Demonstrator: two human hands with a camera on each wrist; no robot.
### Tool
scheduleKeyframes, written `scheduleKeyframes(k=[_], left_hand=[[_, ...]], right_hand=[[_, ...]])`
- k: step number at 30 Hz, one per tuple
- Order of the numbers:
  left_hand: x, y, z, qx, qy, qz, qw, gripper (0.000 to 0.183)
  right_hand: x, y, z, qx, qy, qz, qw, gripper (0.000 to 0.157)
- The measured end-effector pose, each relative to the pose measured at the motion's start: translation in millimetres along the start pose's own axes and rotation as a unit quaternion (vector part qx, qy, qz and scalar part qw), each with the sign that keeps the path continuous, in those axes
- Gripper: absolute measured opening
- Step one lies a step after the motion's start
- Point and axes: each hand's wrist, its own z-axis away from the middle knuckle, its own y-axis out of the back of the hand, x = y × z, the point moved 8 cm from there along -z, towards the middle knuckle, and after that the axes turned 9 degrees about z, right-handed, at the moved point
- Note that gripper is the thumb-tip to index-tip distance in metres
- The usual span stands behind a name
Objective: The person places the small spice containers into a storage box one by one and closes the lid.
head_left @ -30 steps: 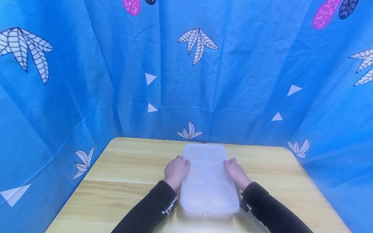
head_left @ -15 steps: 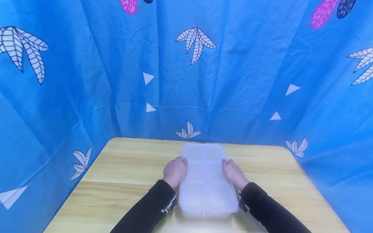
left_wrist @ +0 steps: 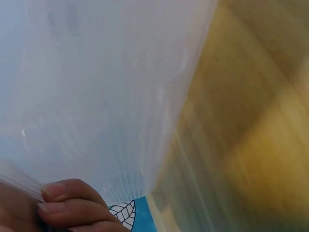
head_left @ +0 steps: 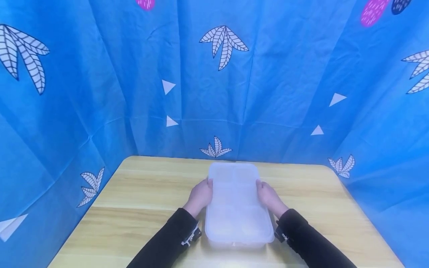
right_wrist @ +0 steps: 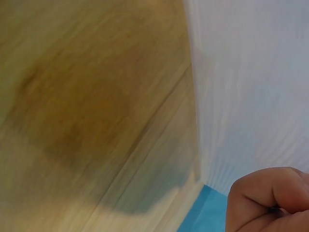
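Note:
A frosted white plastic storage box (head_left: 238, 208) with a panelled lid stands lengthwise before me on the wooden table (head_left: 147, 223). My left hand (head_left: 200, 194) grips its left side under the lid's rim, thumb at the edge. On the opposite side my right hand (head_left: 269, 196) holds the rim, thumb on top and fingers tucked below. The left wrist view shows curled fingers (left_wrist: 77, 205) against the box's ribbed wall (left_wrist: 96, 96). In the right wrist view, a bent finger and thumb (right_wrist: 265, 198) pinch beside the wall (right_wrist: 251, 96). What the box contains is hidden.
A blue curtain (head_left: 214, 93) printed with leaves and triangles hangs behind the table and along both sides. The box's far end lies close to the table's back edge (head_left: 174, 158). Black sleeves (head_left: 164, 238) with wrist-worn devices flank the box.
My left thumb has drawn back from over the lid to its edge. The head view has shifted slightly; the box and right hand stay almost where they were.

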Motion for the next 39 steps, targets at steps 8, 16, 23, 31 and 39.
scheduleKeyframes(k=[8,16,23,31,39], left_hand=[[-2.0,-0.3,-2.6,-0.017,-0.010,0.017,0.9997,0.056],[-3.3,-0.7,-4.2,-0.018,-0.006,0.031,0.9993,0.058],[-6.2,-2.2,-5.5,-0.021,-0.012,0.038,0.9990,0.057],[-7.0,-1.7,-4.5,-0.016,-0.009,0.036,0.9992,0.057],[-3.3,-0.2,-1.9,-0.014,-0.003,0.023,0.9996,0.056]], right_hand=[[3.0,-2.1,-1.2,-0.003,0.003,-0.029,1.000,0.067],[5.5,-2.2,-1.2,-0.010,-0.001,-0.048,0.999,0.069],[4.2,-2.4,-1.7,-0.012,0.001,-0.062,0.998,0.068],[4.3,-3.1,-0.8,-0.009,0.000,-0.075,0.997,0.066],[1.7,-1.8,1.3,-0.001,-0.002,-0.061,0.998,0.066]])
